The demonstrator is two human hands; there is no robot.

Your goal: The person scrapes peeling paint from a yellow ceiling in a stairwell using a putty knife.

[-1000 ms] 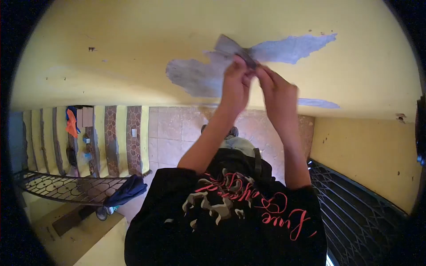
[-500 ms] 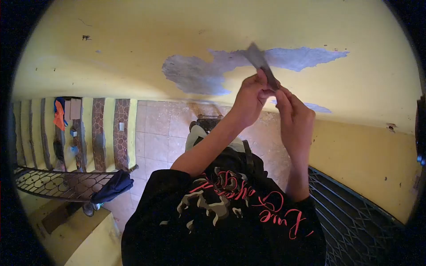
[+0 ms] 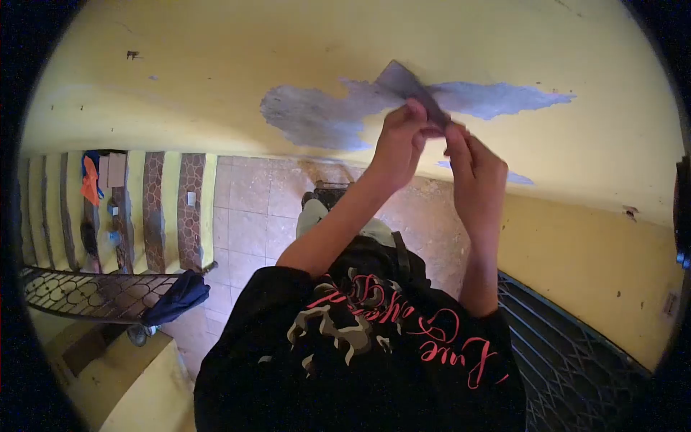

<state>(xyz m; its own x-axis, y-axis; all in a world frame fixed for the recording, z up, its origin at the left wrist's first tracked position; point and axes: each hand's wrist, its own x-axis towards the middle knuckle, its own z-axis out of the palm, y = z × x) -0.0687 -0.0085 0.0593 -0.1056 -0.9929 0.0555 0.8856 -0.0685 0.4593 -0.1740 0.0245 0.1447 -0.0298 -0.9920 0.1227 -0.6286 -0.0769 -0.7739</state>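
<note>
Both my hands are raised in front of the yellow wall, pinching a dark grey folded sheet (image 3: 423, 96) that looks like sandpaper. My left hand (image 3: 394, 153) is closed on its near side, the thumb lying along the surface. At the lower right end, the fingertips of my right hand (image 3: 481, 180) are closed on it, close by the left fingers. The sheet's far corner points up and left, overlapping a grey patch of bare plaster (image 3: 317, 119) where the paint has come off the wall (image 3: 237, 57).
Steps with stone-patterned strips (image 3: 193, 234) rise at left, with an orange cloth (image 3: 90, 180) on them. A dark garment (image 3: 180, 297) hangs over a metal railing (image 3: 93, 294). A folding metal gate (image 3: 576, 353) stands at lower right. Below me is a tiled floor (image 3: 241, 191).
The sheet and both hands have shifted slightly up and left. More of the sheet's flat face shows now, and it is less blurred. Both hands keep their hold.
</note>
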